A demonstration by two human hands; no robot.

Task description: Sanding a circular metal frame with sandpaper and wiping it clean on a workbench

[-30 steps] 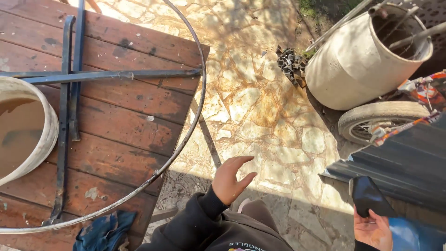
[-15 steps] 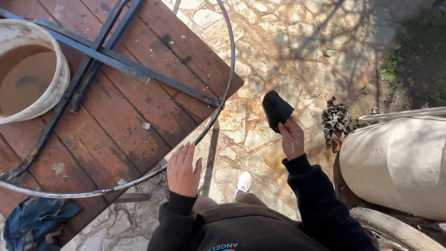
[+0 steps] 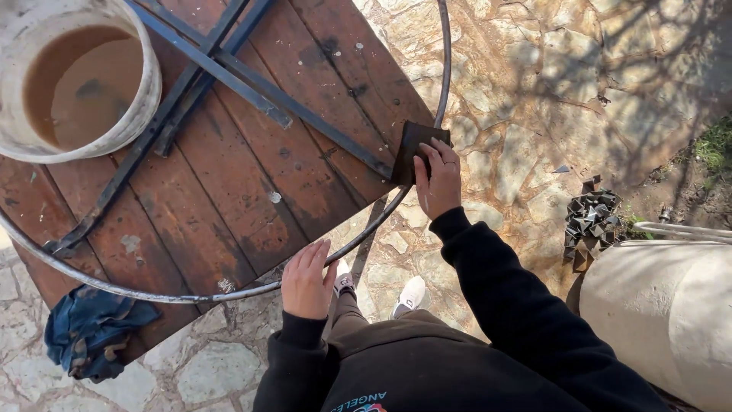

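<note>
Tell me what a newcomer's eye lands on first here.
First, the large metal ring with crossed bars lying on the worn red wooden table. The right hand presses a dark pad onto the ring at the table's right corner, while the left hand rests on its near edge. A bucket of brown water stands top left.

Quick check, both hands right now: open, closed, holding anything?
Left hand: open, fingers together, resting on the metal ring at the table edge, gripping nothing.
Right hand: pressing a dark square pad against the ring, fingers over it.
</note>
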